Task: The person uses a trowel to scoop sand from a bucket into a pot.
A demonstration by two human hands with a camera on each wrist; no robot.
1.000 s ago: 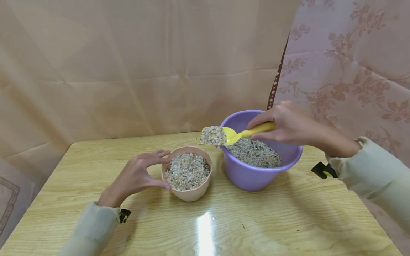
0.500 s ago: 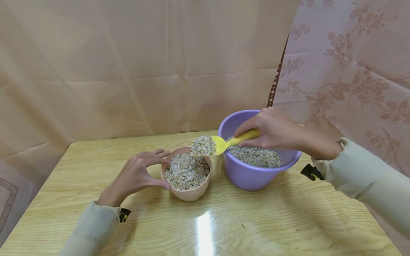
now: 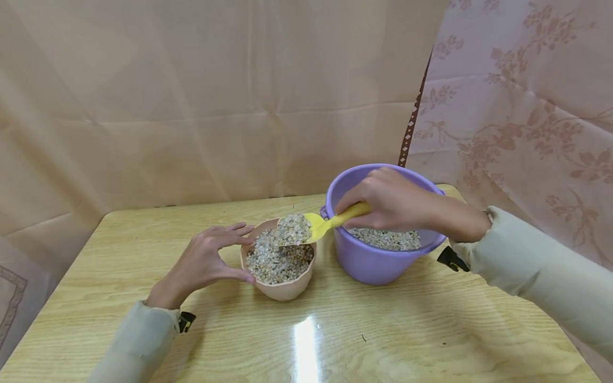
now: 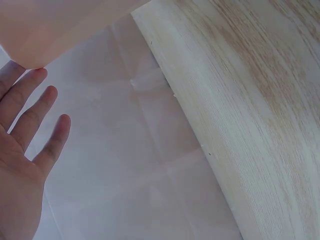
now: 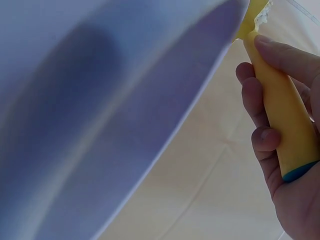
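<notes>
On the table (image 3: pixel 143 266), the left hand (image 3: pixel 203 263) cups the peach pot (image 3: pixel 282 287), hiding its left wall. Above the pot's gravel hangs the loaded yellow scoop (image 3: pixel 316 226), handle mostly buried in the gripping right hand (image 3: pixel 392 199). Right of the pot, the purple bucket (image 3: pixel 369 260) is partly covered.

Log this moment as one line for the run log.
right hand: grips yellow scoop loaded with gravel over peach pot | left hand: holds pot's side | purple bucket: beside pot, gravel inside
</notes>
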